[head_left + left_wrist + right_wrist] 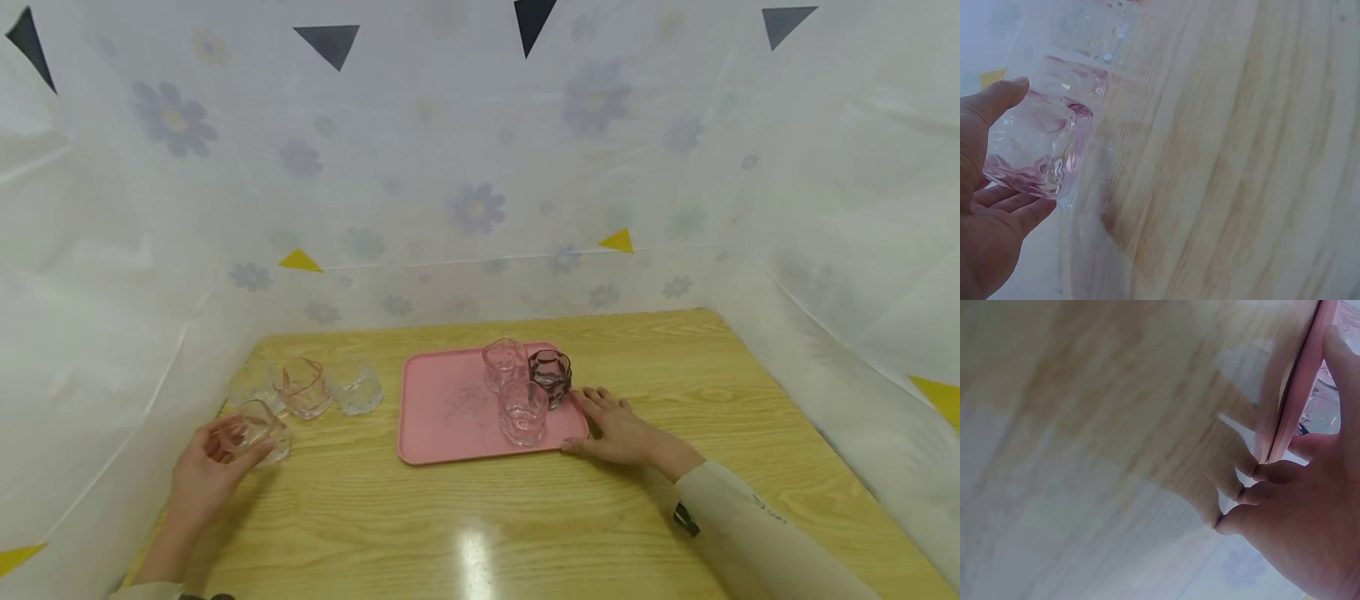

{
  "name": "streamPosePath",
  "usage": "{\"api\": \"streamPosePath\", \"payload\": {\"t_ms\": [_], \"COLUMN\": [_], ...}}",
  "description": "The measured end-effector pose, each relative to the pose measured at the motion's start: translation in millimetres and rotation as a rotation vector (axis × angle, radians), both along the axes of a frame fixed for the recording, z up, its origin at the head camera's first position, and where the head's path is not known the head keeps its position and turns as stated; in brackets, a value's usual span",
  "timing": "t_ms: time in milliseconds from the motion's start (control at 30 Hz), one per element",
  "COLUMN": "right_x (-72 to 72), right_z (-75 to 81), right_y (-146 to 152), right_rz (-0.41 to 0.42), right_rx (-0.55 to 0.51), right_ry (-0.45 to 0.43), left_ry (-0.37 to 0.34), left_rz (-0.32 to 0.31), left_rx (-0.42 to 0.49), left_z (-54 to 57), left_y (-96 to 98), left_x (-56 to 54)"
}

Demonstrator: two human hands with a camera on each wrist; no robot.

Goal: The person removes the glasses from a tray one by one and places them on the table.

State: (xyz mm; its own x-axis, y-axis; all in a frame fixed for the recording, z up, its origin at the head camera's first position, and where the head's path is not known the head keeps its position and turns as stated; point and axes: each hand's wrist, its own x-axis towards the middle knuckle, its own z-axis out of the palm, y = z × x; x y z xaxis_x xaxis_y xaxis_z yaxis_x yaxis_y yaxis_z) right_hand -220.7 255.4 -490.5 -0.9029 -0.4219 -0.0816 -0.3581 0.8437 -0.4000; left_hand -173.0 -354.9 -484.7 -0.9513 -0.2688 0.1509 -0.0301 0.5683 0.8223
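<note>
At the table's left side, my left hand (pixel 213 467) holds a faceted glass cup (pixel 264 435) between thumb and fingers; in the left wrist view this cup (pixel 1041 147) has a pinkish tint. Just behind it stand a clear cup (pixel 253 379), a pink-rimmed cup (pixel 306 393) and another clear cup (pixel 358 387). My right hand (pixel 618 432) lies with fingers spread at the right edge of a pink tray (pixel 442 433), its thumb touching the near corner. On the tray's right half are two pinkish clear cups (pixel 522 417) and a dark smoky cup (pixel 551 371).
The wood-grain table (pixel 360 517) extends in front of the tray and to its right. White flower-patterned sheeting (pixel 480 158) hangs behind the table and on both sides, close to the left hand.
</note>
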Motion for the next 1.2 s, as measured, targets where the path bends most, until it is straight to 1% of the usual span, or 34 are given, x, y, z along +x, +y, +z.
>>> {"api": "streamPosePath", "payload": {"t_ms": [100, 333, 667, 833, 1033, 1200], "right_x": [0.3, 0.7, 0.7, 0.4, 1.3, 2.4], "right_z": [0.4, 1.9, 1.8, 1.2, 1.2, 1.8], "right_y": [0, -1, -1, -2, -2, -2], "right_rz": [0.0, 0.0, 0.0, -0.003, -0.003, -0.007], "right_rx": [-0.001, 0.002, -0.001, -0.002, -0.006, -0.017], "right_ry": [-0.001, -0.007, -0.011, -0.013, -0.015, -0.018], "left_ry": [-0.005, -0.017, -0.047, -0.047, -0.052, -0.04], "left_rz": [0.018, 0.029, 0.035, 0.041, 0.071, 0.067], "left_rx": [0.008, -0.005, 0.011, 0.021, 0.038, 0.055], "left_z": [-0.8, -1.8, -4.9, -6.9, -7.9, -8.1], "left_y": [-4.8, -12.1, -15.8, -16.7, -17.8, -18.7], "left_x": [0.1, -0.7, -2.9, -3.7, -3.9, -3.6]}}
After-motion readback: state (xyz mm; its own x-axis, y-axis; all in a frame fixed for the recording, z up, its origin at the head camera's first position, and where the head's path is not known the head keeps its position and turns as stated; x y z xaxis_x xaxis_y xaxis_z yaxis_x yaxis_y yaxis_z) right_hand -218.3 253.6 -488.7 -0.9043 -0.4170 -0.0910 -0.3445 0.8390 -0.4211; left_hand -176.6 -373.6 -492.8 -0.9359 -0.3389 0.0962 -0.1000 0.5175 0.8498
